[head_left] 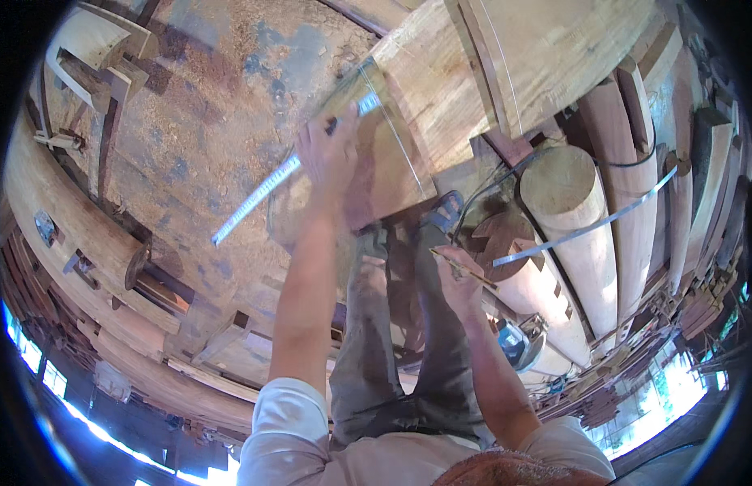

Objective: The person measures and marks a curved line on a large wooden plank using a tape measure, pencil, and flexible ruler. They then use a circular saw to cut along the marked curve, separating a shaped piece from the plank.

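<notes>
My left hand (329, 154), slightly blurred, is closed on a pale ruler (258, 197) with markings along it. The ruler slants across the end of a thick wooden slab (392, 174), and one end sticks out over the floor. A thin pale line crosses the slab just beyond my hand. My right hand (461, 283) is in front of my right leg, its fingers wrapped around a thin brown stick (480, 279) that looks like a pencil. A long grey-blue strip (591, 223) starts close to this hand and reaches over the logs; whether they touch I cannot tell.
Rounded logs (558, 186) and timbers lie side by side on the right. A blue power tool (515, 344) stands by my right forearm, and a dark cable (481, 190) curves past the slab. Sawdust covers the floor (206, 121). A notched log (76, 202) lies along the left.
</notes>
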Motion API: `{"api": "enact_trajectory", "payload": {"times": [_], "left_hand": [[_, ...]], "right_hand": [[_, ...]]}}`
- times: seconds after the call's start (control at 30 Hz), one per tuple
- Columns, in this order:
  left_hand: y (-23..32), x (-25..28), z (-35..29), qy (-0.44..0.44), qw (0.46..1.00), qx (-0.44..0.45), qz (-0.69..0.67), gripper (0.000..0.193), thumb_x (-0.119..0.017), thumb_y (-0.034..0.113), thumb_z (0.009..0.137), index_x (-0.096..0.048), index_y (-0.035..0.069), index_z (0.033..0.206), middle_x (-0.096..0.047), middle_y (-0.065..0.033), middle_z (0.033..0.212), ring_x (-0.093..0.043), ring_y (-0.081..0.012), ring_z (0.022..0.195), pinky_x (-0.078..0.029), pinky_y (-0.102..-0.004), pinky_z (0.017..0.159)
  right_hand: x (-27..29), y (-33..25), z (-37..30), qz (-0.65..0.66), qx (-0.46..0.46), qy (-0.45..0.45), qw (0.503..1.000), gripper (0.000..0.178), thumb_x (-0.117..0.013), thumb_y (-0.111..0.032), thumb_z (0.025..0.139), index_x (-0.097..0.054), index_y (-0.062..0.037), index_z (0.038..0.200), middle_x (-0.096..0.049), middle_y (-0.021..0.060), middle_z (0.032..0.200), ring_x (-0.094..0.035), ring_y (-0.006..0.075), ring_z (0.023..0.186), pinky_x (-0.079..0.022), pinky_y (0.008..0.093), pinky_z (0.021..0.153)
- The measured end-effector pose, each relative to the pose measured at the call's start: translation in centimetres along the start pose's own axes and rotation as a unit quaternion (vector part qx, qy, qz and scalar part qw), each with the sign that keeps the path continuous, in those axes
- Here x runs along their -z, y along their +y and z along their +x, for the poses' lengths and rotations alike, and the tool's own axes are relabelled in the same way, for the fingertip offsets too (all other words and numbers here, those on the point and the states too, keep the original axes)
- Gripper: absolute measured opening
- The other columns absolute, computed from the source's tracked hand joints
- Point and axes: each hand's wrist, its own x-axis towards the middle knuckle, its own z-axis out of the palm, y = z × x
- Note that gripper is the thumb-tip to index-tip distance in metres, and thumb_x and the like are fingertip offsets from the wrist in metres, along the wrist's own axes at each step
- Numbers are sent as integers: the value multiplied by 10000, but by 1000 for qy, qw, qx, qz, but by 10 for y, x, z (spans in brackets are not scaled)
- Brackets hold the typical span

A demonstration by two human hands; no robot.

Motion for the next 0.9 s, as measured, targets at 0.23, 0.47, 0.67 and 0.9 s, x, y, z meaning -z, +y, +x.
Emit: {"api": "enact_trajectory", "payload": {"times": [0.23, 0.47, 0.67, 0.9], "left_hand": [[60, 31, -148, -123, 989, 9, -83, 323, -873, 230, 834, -839, 240, 1156, -639, -23, 1041, -606, -278, 934, -486, -432, 799], [76, 15, -168, -115, 985, -10, -128, 353, -884, 213, 833, -826, 238, 1180, -639, -35, 1039, -622, -272, 957, -490, -436, 803], [83, 5, -170, -102, 992, -20, -72, 355, -884, 248, 839, -823, 310, 1183, -637, -22, 1039, -617, -268, 963, -470, -424, 792], [87, 2, -170, -109, 993, -25, -37, 328, -872, 291, 857, -827, 336, 1179, -626, 11, 1044, -597, -249, 959, -451, -425, 818]], "right_hand": [[-1, 49, 5, 167, -162, 21, 972, 195, -663, -96, 1055, -720, 19, 1201, -772, 101, 1111, -724, 159, 1032, -578, 320, 936], [2, 63, 32, 252, -173, 21, 952, 187, -664, -23, 1041, -708, 32, 1214, -766, 132, 1142, -740, 178, 1063, -604, 326, 974], [3, 68, 50, 180, -138, 32, 973, 192, -696, -40, 1026, -735, 11, 1207, -762, 85, 1131, -704, 120, 1017, -573, 282, 938], [-18, 82, 78, 245, -85, 37, 965, 181, -739, -97, 1007, -767, -40, 1176, -738, -14, 1006, -619, 46, 879, -514, 236, 807]]}}
